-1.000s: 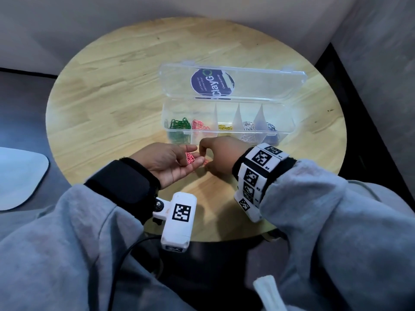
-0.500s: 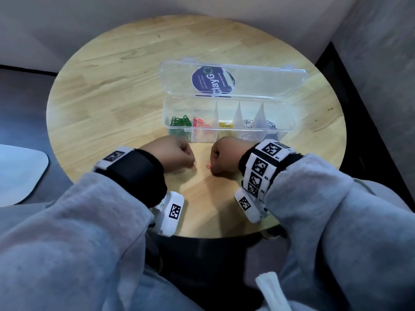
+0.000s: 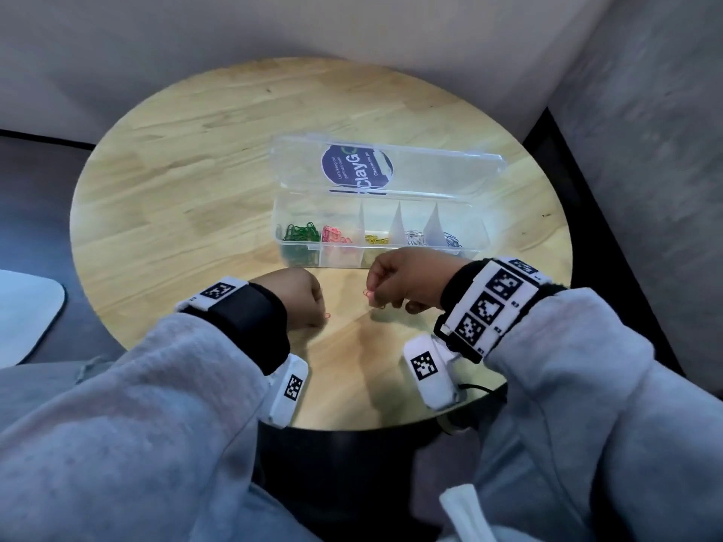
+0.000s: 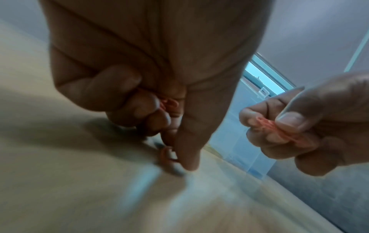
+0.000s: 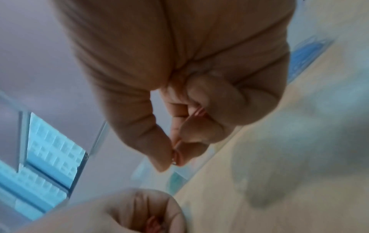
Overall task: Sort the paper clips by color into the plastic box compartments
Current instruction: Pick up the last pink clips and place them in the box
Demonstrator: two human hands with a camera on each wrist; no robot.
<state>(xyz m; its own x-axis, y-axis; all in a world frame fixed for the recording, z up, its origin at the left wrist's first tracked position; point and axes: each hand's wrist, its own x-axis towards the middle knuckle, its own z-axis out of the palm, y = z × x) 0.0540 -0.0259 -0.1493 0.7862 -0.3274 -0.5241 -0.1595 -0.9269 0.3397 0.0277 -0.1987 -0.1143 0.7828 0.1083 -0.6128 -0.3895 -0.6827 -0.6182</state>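
The clear plastic box (image 3: 475, 250) stands open on the round table, its compartments holding green (image 3: 300, 233), pink (image 3: 332, 235), yellow (image 3: 376, 240), white (image 3: 415, 238) and blue paper clips (image 3: 453, 240). My left hand (image 3: 301, 297) is curled knuckles-up just in front of the box, with pink clips (image 4: 169, 104) tucked in its palm, and its fingertips (image 4: 187, 164) press a pink clip (image 4: 166, 155) on the wood. My right hand (image 3: 395, 281), a little above the table, pinches pink clips (image 4: 279, 130) between thumb and fingers. One clip (image 3: 367, 294) sticks out below it.
The box lid (image 3: 391, 170) with a dark round sticker (image 3: 357, 166) lies back behind the compartments. The round wooden table (image 3: 195, 181) is ringed by grey walls at the back and right. A pale surface (image 3: 27, 311) lies off to the left, below table height.
My left hand turned from palm-up to knuckles-up with the pink clips in it. My right hand has lifted off the table with pink clips, and the hands have drawn apart.
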